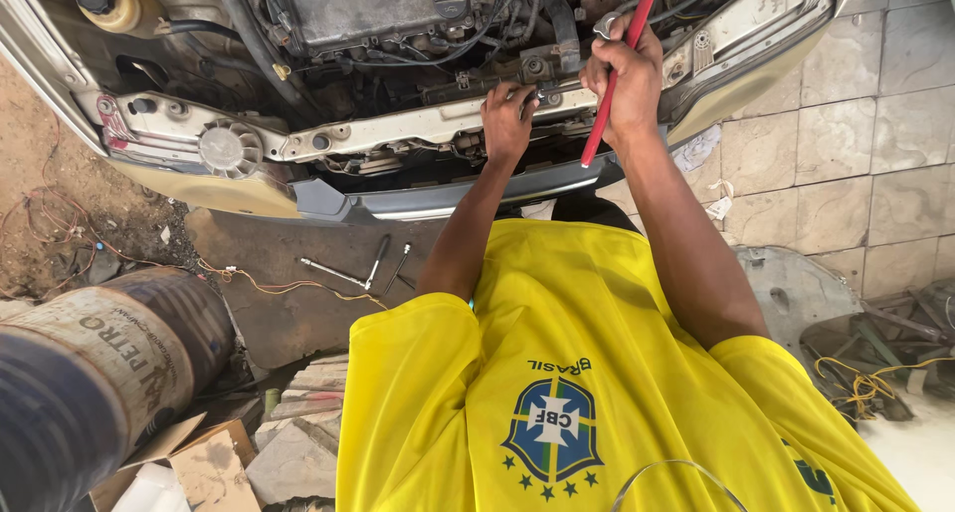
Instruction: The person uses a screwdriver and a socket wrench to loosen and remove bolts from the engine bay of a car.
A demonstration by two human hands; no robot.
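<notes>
Red and slim, the long-handled tool (617,69) runs steeply from the top edge of the view down past the car's front crossmember (398,129), its lower tip hanging free over the dark gap above the bumper (448,199). Its upper end is cut off by the frame, so the working head cannot be seen. The right hand (622,79) is closed around the shaft about midway, fingers wrapped tight. Just beside it, the left hand (507,122) presses against the pale crossmember with fingers curled in; whether they pinch a bolt or only rest there is too small to tell.

Both hands sit at the front lip of the open engine bay (398,14), hemmed by hoses and wiring above and the bumper below, with little room between them. A round white horn-like part (231,149) is fixed further left along the crossmember, and a yellowish reservoir (114,2) sits in the far corner.

Lower down, a yellow shirt (557,373) fills the view and hides the ground beneath the arms. On the concrete lie a few loose metal hand tools (363,268) and orange wire (269,285), well apart from the hands. A rusty drum (99,363) and torn cardboard (199,462) crowd the left, and tiles (875,104) cover the right.
</notes>
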